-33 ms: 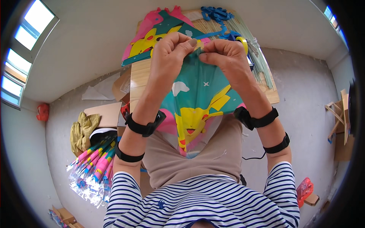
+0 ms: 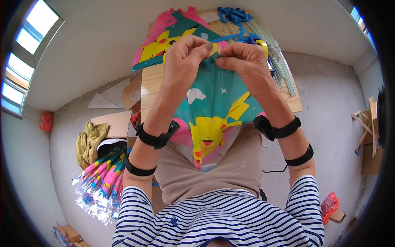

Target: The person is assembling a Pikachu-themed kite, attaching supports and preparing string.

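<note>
A thin plastic kite sail (image 2: 212, 99), teal and pink with a yellow cartoon figure, hangs from my hands over the table's near edge, its lower tip on my lap. My left hand (image 2: 185, 57) pinches its top edge between thumb and fingers. Close beside it, my right hand (image 2: 245, 57) pinches the same edge. A small yellowish patch of the edge shows between the fingertips. Behind my hands, more printed kite sails (image 2: 164, 41) lie on the wooden table (image 2: 152, 82).
Thin pale rods (image 2: 279, 61) lie along the table's right side, with blue ribbon (image 2: 234, 15) at the back and a yellow tape roll (image 2: 262, 47) behind my right hand. Folded kites (image 2: 107, 177) lean from a carton (image 2: 111, 119) at left. Wood scraps (image 2: 368, 127) stand far right.
The kite sail's hanging part has shifted very slightly. Both hands keep their place and their pinch.
</note>
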The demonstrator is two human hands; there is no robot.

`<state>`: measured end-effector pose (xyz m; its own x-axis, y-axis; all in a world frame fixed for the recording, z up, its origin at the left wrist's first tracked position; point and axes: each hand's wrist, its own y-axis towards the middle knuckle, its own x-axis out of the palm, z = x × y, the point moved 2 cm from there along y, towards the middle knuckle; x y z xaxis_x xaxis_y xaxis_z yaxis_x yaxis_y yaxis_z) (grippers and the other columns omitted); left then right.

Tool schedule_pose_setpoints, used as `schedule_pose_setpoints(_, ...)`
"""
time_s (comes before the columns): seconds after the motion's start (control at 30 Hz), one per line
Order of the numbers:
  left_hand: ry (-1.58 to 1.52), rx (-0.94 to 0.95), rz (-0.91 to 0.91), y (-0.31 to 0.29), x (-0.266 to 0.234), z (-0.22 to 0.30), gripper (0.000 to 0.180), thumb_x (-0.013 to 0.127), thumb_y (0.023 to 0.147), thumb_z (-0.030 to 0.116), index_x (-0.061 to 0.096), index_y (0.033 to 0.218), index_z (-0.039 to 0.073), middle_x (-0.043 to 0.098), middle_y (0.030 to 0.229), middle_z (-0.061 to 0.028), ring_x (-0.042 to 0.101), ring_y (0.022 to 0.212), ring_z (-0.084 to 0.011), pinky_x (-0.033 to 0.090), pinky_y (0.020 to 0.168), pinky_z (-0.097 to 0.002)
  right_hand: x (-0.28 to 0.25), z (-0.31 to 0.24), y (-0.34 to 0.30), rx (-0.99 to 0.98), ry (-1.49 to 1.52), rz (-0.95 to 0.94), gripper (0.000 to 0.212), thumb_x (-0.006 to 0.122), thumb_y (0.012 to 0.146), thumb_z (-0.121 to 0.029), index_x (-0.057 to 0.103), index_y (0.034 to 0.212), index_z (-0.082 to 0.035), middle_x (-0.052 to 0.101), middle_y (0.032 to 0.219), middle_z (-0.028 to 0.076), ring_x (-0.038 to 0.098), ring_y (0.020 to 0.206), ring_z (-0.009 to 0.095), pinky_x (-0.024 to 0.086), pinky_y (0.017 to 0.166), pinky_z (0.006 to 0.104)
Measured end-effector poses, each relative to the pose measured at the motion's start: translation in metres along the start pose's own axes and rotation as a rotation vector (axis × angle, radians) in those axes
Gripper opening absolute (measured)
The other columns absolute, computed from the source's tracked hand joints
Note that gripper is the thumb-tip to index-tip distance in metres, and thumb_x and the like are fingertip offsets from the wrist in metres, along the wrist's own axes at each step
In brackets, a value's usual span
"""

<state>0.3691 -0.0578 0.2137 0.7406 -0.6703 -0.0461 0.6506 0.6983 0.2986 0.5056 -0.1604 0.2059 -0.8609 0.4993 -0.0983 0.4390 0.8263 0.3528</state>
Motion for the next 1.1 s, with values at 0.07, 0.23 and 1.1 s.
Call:
schedule_pose_setpoints(0.07, 0.009, -0.052, 0.057, -0.003, -0.003, 0.005, 0.014, 0.061, 0.097, 0.014, 0.067, 0.101, 0.002, 0.065, 0.090, -0.0010, 0.062, 0.086, -0.0087, 0.050, 0.082, -0.0235, 0.002, -0.001, -0.001, -0.006, -0.006, 0.019, 0.009, 0.075, 0.077, -0.003, 0.070, 0.079, 0.004, 0.059, 0.065, -0.001, 0.050, 0.062, 0.004, 0.040, 0.055, 0.0224)
schedule_pose_setpoints(0.23, -0.013, 0.102, -0.019, -0.011, -0.008, 0.007, 0.014, 0.061, 0.095, 0.004, 0.066, 0.107, 0.001, 0.067, 0.099, -0.0028, 0.064, 0.094, -0.0111, 0.051, 0.087, -0.0249, 0.001, 0.000, -0.001, -0.001, -0.028, 0.010, 0.010, 0.075, 0.076, -0.004, 0.070, 0.079, 0.004, 0.059, 0.064, -0.001, 0.049, 0.061, 0.004, 0.040, 0.054, 0.0225)
schedule_pose_setpoints(1.1, 0.054, 0.058, -0.101, -0.015, -0.005, 0.012, 0.005, 0.066, 0.091, 0.009, 0.064, 0.091, 0.004, 0.061, 0.083, 0.0037, 0.055, 0.081, -0.0043, 0.044, 0.077, -0.0197, 0.003, -0.014, -0.006, -0.167, -0.064, 0.019, 0.011, 0.073, 0.080, -0.005, 0.066, 0.084, 0.002, 0.062, 0.075, 0.003, 0.055, 0.073, 0.009, 0.045, 0.066, 0.0243)
